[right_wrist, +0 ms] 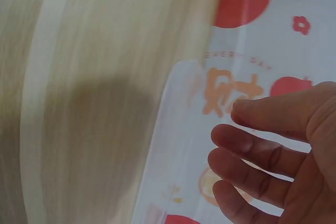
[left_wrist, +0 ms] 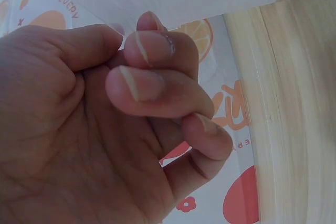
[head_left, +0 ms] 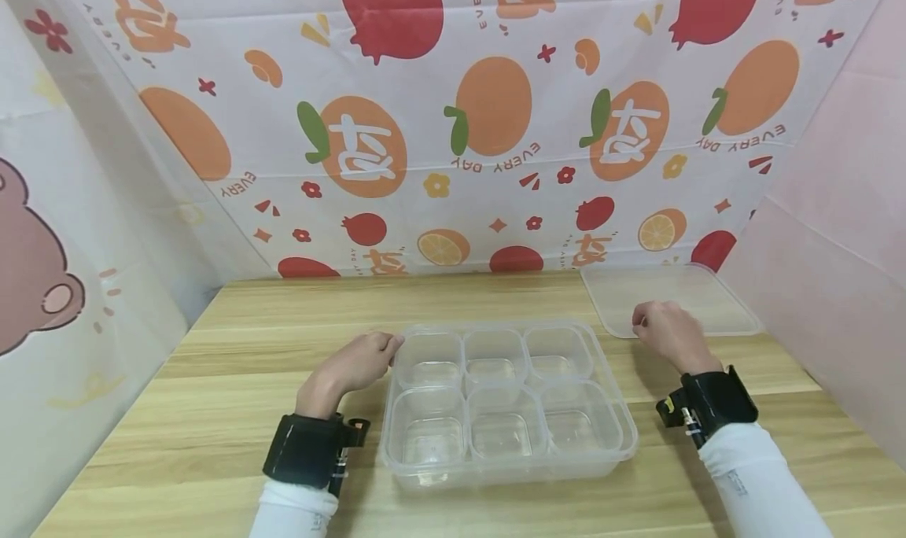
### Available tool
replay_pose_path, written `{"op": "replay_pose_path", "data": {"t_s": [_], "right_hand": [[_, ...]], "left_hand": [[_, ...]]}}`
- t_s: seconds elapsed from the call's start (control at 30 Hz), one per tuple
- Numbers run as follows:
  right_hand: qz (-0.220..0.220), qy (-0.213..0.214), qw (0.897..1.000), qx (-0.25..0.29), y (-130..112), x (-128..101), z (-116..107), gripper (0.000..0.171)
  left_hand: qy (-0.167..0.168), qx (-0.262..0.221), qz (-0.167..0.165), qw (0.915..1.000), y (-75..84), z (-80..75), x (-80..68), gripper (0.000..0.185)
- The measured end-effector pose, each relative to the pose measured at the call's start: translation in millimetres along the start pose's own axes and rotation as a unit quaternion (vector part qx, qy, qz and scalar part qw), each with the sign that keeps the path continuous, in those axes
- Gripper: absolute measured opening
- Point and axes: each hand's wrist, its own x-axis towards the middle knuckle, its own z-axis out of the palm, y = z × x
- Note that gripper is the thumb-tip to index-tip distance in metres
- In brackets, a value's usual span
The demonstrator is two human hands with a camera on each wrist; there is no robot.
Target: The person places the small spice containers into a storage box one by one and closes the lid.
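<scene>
Sleeves and black wrist straps occupy the lower frame edge. Clear six-compartment container point(head_left: 508, 400) sits at lower centre on the wooden table point(head_left: 212, 412). Left hand point(head_left: 354, 362) rests at the container's left rim, fingers curled into a loose fist with nothing visibly held in them; fingertips touch the rim corner. Right hand point(head_left: 668, 332), right of centre, lies with fingers bent over the near edge of the clear lid point(head_left: 672, 296); grip cannot be confirmed. Fruit-print backdrop point(head_left: 453, 129) fills the upper frame.
</scene>
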Motion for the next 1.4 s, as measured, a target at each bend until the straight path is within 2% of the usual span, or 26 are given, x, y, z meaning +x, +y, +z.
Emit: {"op": "replay_pose_path", "data": {"t_s": [0.23,0.47,0.73,0.83,0.93,1.03,1.27,1.4], "right_hand": [[-0.004,-0.043,0.999,-0.03,3.4,11.6,8.8,0.004],[-0.008,-0.074,0.996,-0.055,3.8,15.4,19.6,0.014],[-0.029,-0.047,0.995,-0.083,5.6,18.1,32.3,0.016],[-0.043,-0.038,0.993,-0.105,5.1,19.6,36.4,0.01],[-0.069,-0.033,0.988,-0.136,3.3,19.6,39.0,0.006],[-0.101,-0.018,0.981,-0.165,0.6,18.5,41.6,0.009],[-0.158,0.029,0.96,-0.229,3.9,16.5,52.7,0.013],[-0.162,0.025,0.96,-0.225,7.5,16.8,52.3,0.014]], "left_hand": [[0.002,-0.002,0.001,1.0,0.7,-0.1,-1.0,0.038],[-0.001,-0.003,0.002,1.0,1.8,0.2,-1.8,0.038],[-0.002,-0.005,-0.003,1.0,1.8,0.8,-1.1,0.039],[-0.003,-0.008,-0.004,1.0,1.8,1.1,-1.4,0.039],[-0.002,-0.006,-0.003,1.0,2.1,1.0,-1.9,0.039],[0.0,-0.001,-0.002,1.0,2.3,0.6,-2.0,0.038],[-0.004,-0.001,-0.006,1.0,1.7,1.5,-1.6,0.038],[-0.005,-0.001,-0.004,1.0,1.6,1.4,-1.7,0.038]]}}
